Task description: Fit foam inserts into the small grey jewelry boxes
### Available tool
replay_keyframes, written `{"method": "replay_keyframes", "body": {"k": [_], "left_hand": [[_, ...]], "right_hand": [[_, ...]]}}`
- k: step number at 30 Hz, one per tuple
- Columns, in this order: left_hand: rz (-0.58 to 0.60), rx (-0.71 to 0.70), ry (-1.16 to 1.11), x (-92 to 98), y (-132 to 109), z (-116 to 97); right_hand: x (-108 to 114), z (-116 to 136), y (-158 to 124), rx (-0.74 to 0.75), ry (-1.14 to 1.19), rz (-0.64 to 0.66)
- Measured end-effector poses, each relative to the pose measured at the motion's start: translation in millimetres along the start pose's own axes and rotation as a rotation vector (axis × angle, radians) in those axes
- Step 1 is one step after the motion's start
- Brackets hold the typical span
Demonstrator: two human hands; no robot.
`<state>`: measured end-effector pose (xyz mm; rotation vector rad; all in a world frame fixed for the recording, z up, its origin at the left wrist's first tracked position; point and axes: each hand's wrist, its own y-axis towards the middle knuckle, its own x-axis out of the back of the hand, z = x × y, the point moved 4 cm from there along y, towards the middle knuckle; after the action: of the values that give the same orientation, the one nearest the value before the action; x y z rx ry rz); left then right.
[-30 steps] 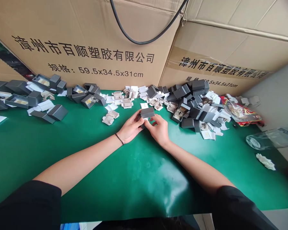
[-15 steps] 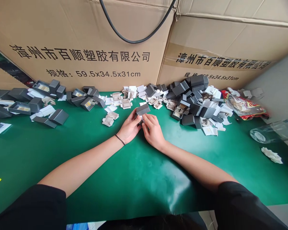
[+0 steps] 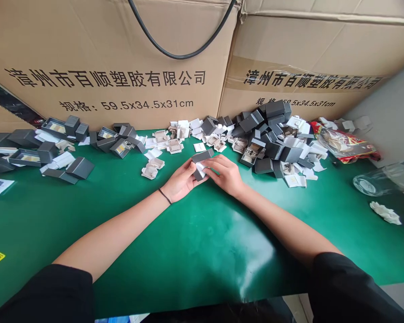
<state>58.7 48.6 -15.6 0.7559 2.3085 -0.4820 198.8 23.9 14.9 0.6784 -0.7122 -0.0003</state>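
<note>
Both my hands meet over the green table (image 3: 195,242) around a small dark grey hinged box (image 3: 201,158) with its lid raised. My left hand (image 3: 180,181) cups the box from below and the left, fingers closed on it. My right hand (image 3: 225,174) grips it from the right, its fingers curled over a white insert inside the box. A black band sits on my left wrist.
Piles of grey boxes (image 3: 272,134) and white and beige inserts (image 3: 175,144) lie along the back. More grey boxes (image 3: 47,150) are at the left. Large cardboard cartons (image 3: 114,58) wall the rear. A snack bag (image 3: 343,144), a clear bottle (image 3: 380,181) and crumpled paper (image 3: 385,213) lie at the right.
The box has tilted and its lid sits lower and flatter. My right hand has moved over the box from the right. The view has shifted slightly.
</note>
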Motion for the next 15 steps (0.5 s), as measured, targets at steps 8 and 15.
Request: {"method": "replay_keyframes", "body": {"k": [8, 15], "left_hand": [[-0.012, 0.026, 0.056, -3.5, -1.0, 0.2], [0.005, 0.009, 0.052, -3.1, -1.3, 1.6]], "right_hand": [[-3.3, 3.7, -2.4, 0.009, -0.230, 0.058], [-5.5, 11.1, -5.0, 0.134, -0.322, 0.068]]}}
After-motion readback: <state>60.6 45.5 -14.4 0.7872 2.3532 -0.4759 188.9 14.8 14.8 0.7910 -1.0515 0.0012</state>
